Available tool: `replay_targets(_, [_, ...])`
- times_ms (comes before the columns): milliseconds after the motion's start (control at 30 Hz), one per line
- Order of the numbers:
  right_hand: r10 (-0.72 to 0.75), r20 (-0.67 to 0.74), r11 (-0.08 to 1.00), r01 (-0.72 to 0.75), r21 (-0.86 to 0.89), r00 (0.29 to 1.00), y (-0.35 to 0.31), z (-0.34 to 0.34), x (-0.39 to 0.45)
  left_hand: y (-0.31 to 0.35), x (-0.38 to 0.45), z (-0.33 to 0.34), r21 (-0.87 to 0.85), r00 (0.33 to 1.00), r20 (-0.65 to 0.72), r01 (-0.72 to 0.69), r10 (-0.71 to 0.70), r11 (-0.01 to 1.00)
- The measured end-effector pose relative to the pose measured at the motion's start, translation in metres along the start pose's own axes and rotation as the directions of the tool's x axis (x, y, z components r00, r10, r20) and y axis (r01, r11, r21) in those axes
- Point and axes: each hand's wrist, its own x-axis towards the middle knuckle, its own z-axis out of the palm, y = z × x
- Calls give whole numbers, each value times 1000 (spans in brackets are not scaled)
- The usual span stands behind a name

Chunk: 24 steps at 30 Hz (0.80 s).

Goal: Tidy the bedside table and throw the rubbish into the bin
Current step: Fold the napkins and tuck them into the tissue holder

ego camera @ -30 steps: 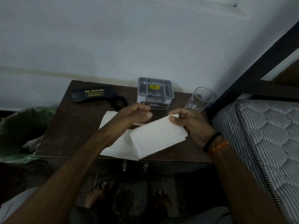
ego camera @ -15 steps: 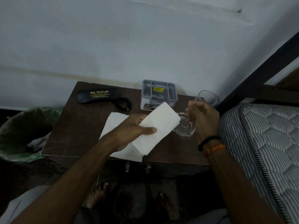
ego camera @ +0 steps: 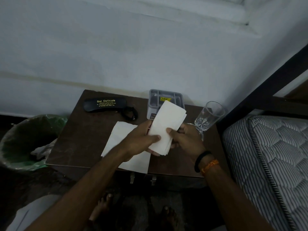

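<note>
A folded white paper napkin is held above the brown bedside table. My left hand grips its lower left edge, thumb on top. My right hand grips its lower right edge, thumb on the front. A second white napkin lies flat on the table, partly hidden under my left forearm. The bin, lined with a green bag and holding crumpled rubbish, stands on the floor left of the table.
A black glasses case and a black cord lie at the table's back. A grey organiser tray stands behind the napkin. A clear glass stands at the right. A striped mattress borders the table's right side.
My right hand left the glass, which now stands on the table, and came back to grip the folded napkin. The napkin is folded narrower and turned more upright.
</note>
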Motion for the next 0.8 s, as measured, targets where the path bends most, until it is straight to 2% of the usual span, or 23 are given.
replay_targets(100, [-41,-15,990,39,-133,999,3,2,6,-3,0,-2,25,994,80,71,-72,997])
replay_targets(233, [38,157,994,-21,-108,987,5,3,8,-7,4,-3,59,993,66,96,-100,994])
replay_targets(300, [31,165,990,-8,-138,986,6,1,10,-6,5,-1,106,994,54,88,-95,990])
replay_targets(467, [-43,84,971,62,-233,996,2,-1,21,-2,9,0,214,993,-97,-46,68,976])
replay_targets(533, [-77,77,964,94,-248,994,-3,2,24,-2,12,0,203,969,-196,-110,150,973])
replay_targets(600, [-114,0,966,111,-232,993,-7,5,27,-2,14,-1,137,933,-272,-205,236,969])
replay_targets(700, [-184,-137,972,160,-173,973,-15,8,32,0,16,-6,103,896,-273,-335,351,936])
replay_targets(800, [-291,-105,940,264,-214,951,-21,8,35,2,18,-11,126,908,-223,-333,353,935])
